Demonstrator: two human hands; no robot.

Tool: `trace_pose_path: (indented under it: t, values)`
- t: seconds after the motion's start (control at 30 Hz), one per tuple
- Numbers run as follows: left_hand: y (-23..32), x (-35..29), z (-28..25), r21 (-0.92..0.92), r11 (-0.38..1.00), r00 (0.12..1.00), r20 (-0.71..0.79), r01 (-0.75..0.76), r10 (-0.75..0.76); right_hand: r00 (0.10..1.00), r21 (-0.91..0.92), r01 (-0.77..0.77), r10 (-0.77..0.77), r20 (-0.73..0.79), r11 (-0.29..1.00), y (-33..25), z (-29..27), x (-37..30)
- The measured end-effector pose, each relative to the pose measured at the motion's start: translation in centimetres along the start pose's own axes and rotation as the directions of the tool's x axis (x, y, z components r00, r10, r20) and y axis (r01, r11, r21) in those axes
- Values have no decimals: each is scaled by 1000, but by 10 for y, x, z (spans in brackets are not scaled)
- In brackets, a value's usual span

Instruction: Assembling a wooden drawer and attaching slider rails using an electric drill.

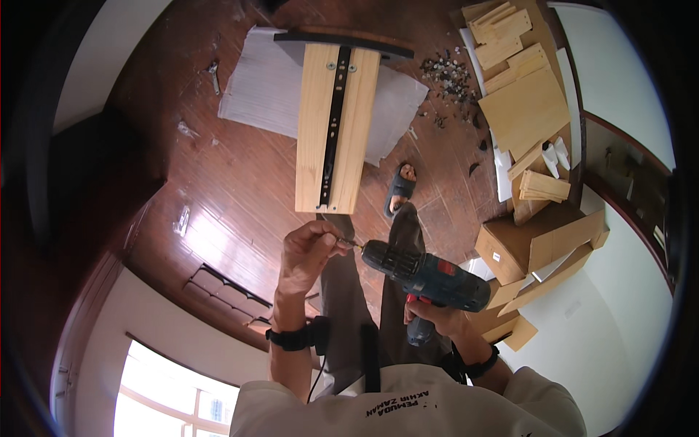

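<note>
My right hand (pixel 437 318) is wrapped round the handle of a dark blue cordless drill (pixel 455 282), whose black chuck points left. In front of the chuck, my left hand (pixel 304 255) pinches a small thin metal piece (pixel 351 242) at the drill's tip; I cannot tell whether it is a screw or a bit. Just beyond my hands is a pale wooden board (pixel 357 153), with a black slotted metal rail (pixel 335 124) along its middle. Two round metal fasteners sit beside the rail near the far end. That end meets a black-edged panel (pixel 346 40).
A white foam sheet (pixel 255 95) lies under the board on the brown floor (pixel 240 175). Loose small hardware (pixel 451 76) is scattered at the far right. Wooden panels (pixel 524 109) and an open cardboard box (pixel 517 244) stand along the right. My sandalled foot (pixel 400 191) is beside the board.
</note>
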State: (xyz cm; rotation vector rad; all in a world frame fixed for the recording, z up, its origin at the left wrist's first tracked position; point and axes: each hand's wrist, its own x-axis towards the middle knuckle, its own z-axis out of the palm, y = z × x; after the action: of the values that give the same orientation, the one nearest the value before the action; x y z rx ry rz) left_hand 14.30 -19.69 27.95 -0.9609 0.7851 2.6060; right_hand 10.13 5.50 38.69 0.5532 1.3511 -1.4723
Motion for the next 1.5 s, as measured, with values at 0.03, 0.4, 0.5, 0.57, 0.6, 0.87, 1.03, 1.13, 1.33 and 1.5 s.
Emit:
trace_pose_path:
  t: [0.03,0.4,0.5,0.57,0.6,0.87,1.03,1.13,1.33,1.5]
  values:
    - [4,5,-6,161,987,1000,-10,-22,24,999,-2,-22,22,-24,1000,-3,1,3]
    - [45,55,10,69,995,993,98,-73,66,990,449,-132,138,19,884,-75,23,35]
    - [51,67,17,3,1000,996,89,-22,21,999,280,-41,42,0,959,-75,17,40]
    - [46,79,27,-145,989,997,78,-14,26,999,97,-9,14,-50,995,-74,15,44]
    - [44,86,34,-280,960,998,61,-11,29,996,-84,16,-23,-85,996,-69,14,47]
    - [59,133,72,-330,933,979,-184,-145,87,950,-492,240,-307,-58,837,-85,14,98]
    - [42,133,43,997,-22,595,65,-79,801,931,-411,226,-320,-177,883,-88,15,119]
    - [24,144,36,983,-183,569,155,-8,807,927,-347,186,-281,-248,919,-97,16,125]
    - [8,153,28,992,-126,507,110,-1,855,916,-573,220,-370,-158,790,-92,3,135]
    - [7,153,28,998,-52,513,61,-31,856,862,-626,299,-485,-147,720,-84,6,144]
